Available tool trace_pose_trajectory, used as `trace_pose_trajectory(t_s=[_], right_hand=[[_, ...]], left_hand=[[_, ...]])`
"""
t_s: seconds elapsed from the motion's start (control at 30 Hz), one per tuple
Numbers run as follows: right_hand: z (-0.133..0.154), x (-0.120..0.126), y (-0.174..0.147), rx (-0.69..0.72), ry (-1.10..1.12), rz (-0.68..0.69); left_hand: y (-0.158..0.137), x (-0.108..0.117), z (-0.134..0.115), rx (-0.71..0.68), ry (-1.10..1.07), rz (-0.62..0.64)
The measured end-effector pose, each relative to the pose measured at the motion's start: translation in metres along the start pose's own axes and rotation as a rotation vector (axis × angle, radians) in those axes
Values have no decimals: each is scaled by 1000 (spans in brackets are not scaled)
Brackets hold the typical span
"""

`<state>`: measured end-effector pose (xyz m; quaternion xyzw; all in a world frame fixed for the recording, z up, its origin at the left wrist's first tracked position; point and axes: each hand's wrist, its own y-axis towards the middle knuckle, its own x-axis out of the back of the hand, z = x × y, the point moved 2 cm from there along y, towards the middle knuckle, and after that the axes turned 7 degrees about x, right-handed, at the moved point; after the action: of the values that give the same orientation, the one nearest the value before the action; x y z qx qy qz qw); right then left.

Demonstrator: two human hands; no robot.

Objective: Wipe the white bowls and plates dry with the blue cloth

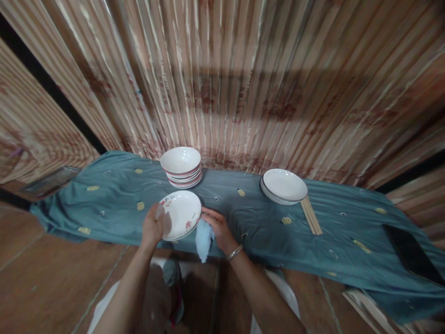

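A white plate [181,214] with red flower prints is near the front edge of the cloth-covered table. My left hand [153,225] grips its left rim, the thumb over the top. A second rim seems to show just below it; I cannot tell if that is another plate. Wrapped in my right hand [218,226] is a light blue cloth [204,240], which hangs down beside the plate. The right fingertips touch or nearly touch the plate's right rim. A bracelet [235,252] circles the right wrist.
Behind the plate stands a stack of red-banded bowls [181,163]. Further right are stacked white plates [284,185] with wooden chopsticks [311,215] beside them. A dark phone-like slab [413,253] lies at the right end of the green tablecloth [239,222]. A pleated curtain [225,83] hangs behind.
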<state>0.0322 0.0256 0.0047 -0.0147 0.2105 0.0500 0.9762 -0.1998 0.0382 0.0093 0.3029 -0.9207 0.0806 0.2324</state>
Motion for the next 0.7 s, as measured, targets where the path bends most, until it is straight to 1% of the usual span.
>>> trace_pose_trajectory(t_s=[0.07, 0.13, 0.27, 0.4, 0.5, 0.6, 0.7], right_hand=[[2, 0, -1, 59, -107, -9], [3, 1, -2, 85, -157, -16], [3, 1, -2, 63, -109, 16], [3, 2, -1, 168, -258, 13], [0, 1, 1, 227, -356, 10], [-2, -5, 3, 283, -462, -43], [-5, -13, 3, 294, -604, -109]], left_hand=[[-1, 0, -3, -5, -14, 1], [-1, -1, -3, -6, -13, -4], [1, -2, 0, -9, 3, 6], [1, -3, 0, 24, -5, 1], [1, -3, 0, 45, 30, 1], [2, -3, 1, 15, 68, 5], [3, -3, 4, -30, 93, 5]])
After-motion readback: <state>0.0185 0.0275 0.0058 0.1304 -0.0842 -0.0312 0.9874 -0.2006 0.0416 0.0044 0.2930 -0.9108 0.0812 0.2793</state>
